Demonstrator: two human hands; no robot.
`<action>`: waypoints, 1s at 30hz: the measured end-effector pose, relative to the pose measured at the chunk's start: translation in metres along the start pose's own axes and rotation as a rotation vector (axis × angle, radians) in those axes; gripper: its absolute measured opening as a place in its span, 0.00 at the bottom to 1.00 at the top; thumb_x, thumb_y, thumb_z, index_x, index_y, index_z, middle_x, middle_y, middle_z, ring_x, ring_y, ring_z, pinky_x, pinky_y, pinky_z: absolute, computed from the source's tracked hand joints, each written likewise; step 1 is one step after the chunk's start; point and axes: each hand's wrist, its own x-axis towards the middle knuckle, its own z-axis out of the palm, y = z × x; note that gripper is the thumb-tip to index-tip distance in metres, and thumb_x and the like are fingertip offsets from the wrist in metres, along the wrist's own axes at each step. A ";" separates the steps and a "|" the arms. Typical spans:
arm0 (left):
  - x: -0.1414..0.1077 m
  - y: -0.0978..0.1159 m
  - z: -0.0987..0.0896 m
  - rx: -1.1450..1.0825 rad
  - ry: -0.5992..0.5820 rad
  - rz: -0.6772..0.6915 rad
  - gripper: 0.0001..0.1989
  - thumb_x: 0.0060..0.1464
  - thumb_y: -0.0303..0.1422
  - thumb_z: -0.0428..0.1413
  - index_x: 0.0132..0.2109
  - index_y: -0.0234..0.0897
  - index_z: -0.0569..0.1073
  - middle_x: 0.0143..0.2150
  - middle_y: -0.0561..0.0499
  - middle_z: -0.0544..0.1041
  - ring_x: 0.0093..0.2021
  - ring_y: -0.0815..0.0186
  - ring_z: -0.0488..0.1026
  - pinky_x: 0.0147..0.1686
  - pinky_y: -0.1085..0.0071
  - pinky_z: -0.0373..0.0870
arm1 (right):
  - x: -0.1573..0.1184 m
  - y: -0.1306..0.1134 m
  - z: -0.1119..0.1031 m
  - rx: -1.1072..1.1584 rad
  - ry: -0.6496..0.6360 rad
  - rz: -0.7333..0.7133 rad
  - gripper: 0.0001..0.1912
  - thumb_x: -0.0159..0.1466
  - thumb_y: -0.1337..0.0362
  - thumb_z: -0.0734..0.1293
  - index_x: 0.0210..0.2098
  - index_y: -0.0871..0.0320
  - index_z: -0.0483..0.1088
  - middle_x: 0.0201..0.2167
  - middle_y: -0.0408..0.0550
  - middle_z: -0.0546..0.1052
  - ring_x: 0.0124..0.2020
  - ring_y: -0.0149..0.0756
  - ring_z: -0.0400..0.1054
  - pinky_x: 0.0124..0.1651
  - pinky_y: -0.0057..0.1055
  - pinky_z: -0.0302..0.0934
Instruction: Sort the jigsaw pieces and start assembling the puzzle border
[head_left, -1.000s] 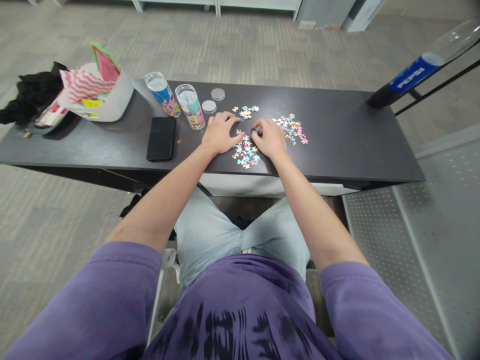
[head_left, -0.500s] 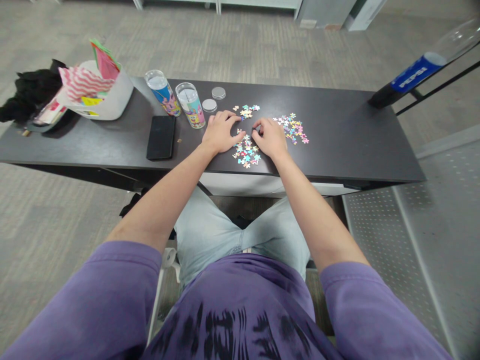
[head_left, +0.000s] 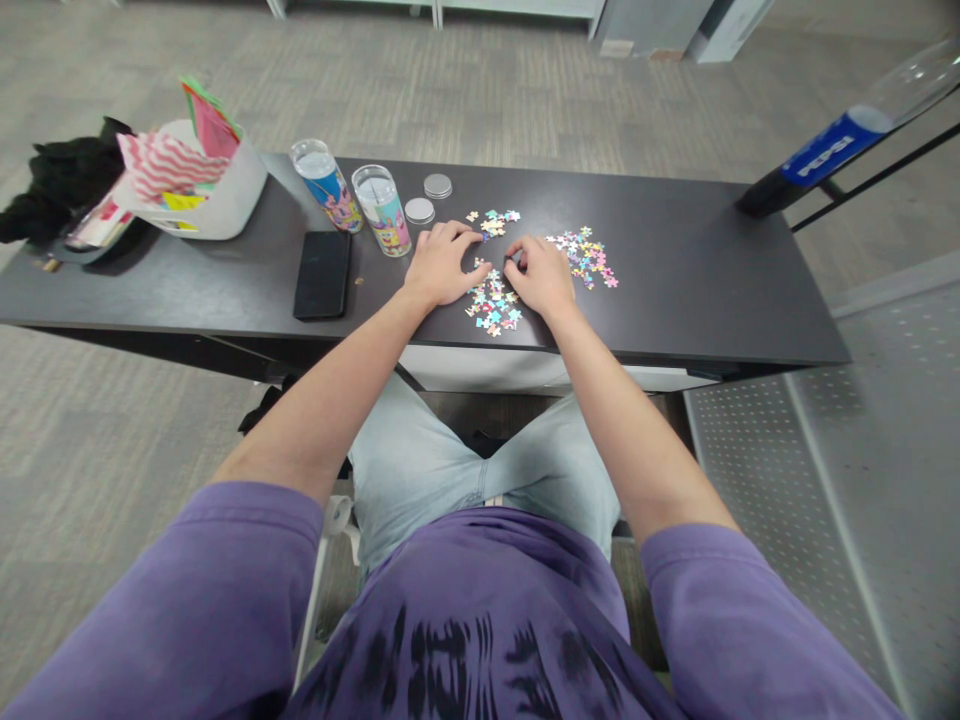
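Observation:
My left hand (head_left: 444, 264) rests on the dark table with its thumb and fingers apart; the thumb reaches the near group of puzzle pieces (head_left: 496, 305), and the fingertips lie beside a small far group (head_left: 495, 222). Curled over the tabletop, my right hand (head_left: 541, 272) has its thumb and index finger close together, and whether a piece is between them is too small to tell. A third spread of mostly pink and yellow pieces (head_left: 589, 260) lies just right of my right hand.
Two clear printed canisters (head_left: 326, 187) (head_left: 384, 215) stand left of my hands, near two round metal lids (head_left: 437, 186) (head_left: 419, 211) and a black phone (head_left: 322, 275). A white basket (head_left: 225, 205) holds cloth and packets. At the right stands a Pepsi-labelled tube (head_left: 836, 148).

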 end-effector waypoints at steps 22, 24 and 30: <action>-0.001 0.002 -0.003 0.021 -0.006 0.006 0.31 0.73 0.48 0.63 0.77 0.48 0.84 0.83 0.38 0.80 0.86 0.33 0.71 0.91 0.27 0.64 | 0.001 0.004 0.003 0.015 0.018 -0.016 0.12 0.79 0.69 0.69 0.56 0.49 0.81 0.54 0.58 0.89 0.62 0.63 0.81 0.71 0.57 0.71; -0.001 0.003 -0.004 0.024 -0.015 0.003 0.32 0.73 0.49 0.63 0.78 0.47 0.84 0.83 0.37 0.80 0.86 0.33 0.71 0.91 0.28 0.64 | 0.001 0.003 0.003 0.016 0.020 -0.013 0.12 0.79 0.69 0.69 0.56 0.49 0.82 0.54 0.58 0.89 0.62 0.63 0.81 0.72 0.57 0.71; -0.001 0.002 -0.002 0.013 -0.002 -0.005 0.31 0.72 0.48 0.63 0.77 0.48 0.84 0.83 0.38 0.80 0.86 0.33 0.70 0.91 0.28 0.62 | 0.001 0.001 0.001 0.012 0.013 -0.005 0.12 0.79 0.69 0.69 0.56 0.49 0.81 0.55 0.59 0.89 0.62 0.63 0.80 0.71 0.57 0.70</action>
